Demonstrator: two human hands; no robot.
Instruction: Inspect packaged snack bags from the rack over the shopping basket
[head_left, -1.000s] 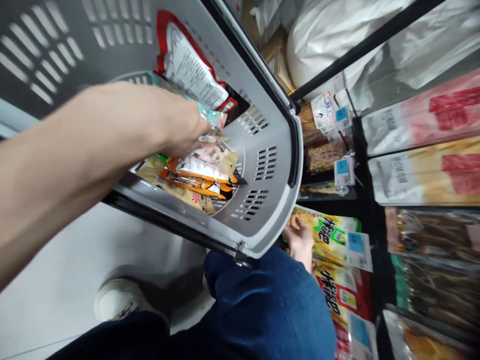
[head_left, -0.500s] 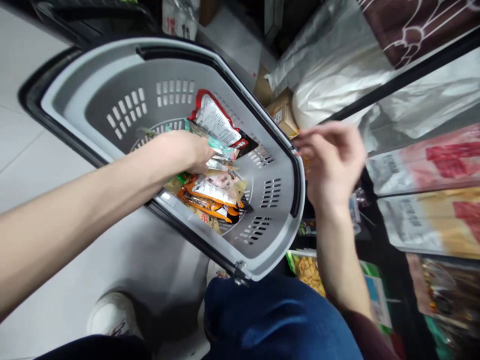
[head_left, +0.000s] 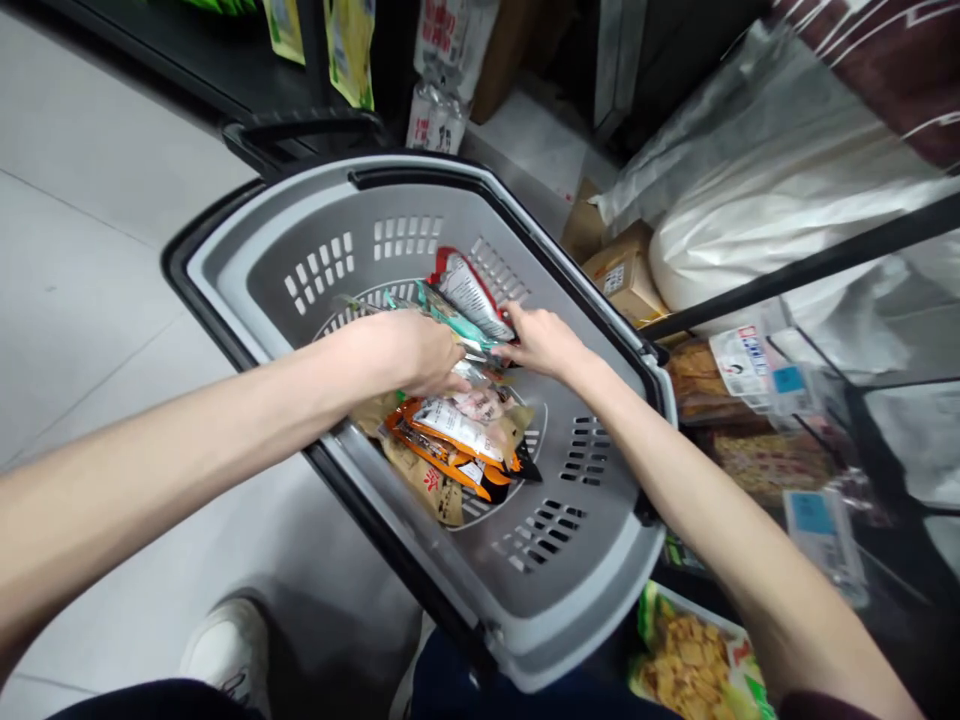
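Observation:
A grey plastic shopping basket (head_left: 450, 590) with black handles holds several snack packets. Inside it, my left hand (head_left: 420, 350) is curled over the packets, closed on a teal-edged packet (head_left: 450, 315); its fingertips are partly hidden. My right hand (head_left: 544, 340) reaches in from the right, its fingers apart at the end of a red-and-white packet (head_left: 466, 290); whether it grips the packet does not show clearly. Below the left hand lie orange-and-white packets (head_left: 457, 430) and a brown packet (head_left: 427, 480).
To the right, a shelf bears packaged foods, among them a clear-wrapped pack (head_left: 694, 370) and a green-edged bag (head_left: 686, 655). Behind the basket are a cardboard box (head_left: 630, 270) and a large white sack (head_left: 720, 240). A white shoe (head_left: 229, 645) stands on the tiled floor (head_left: 82, 300).
My right hand has moved from beyond the basket's right rim down into the basket among the packets. My left hand stays inside. The basket appears lower and further right in view.

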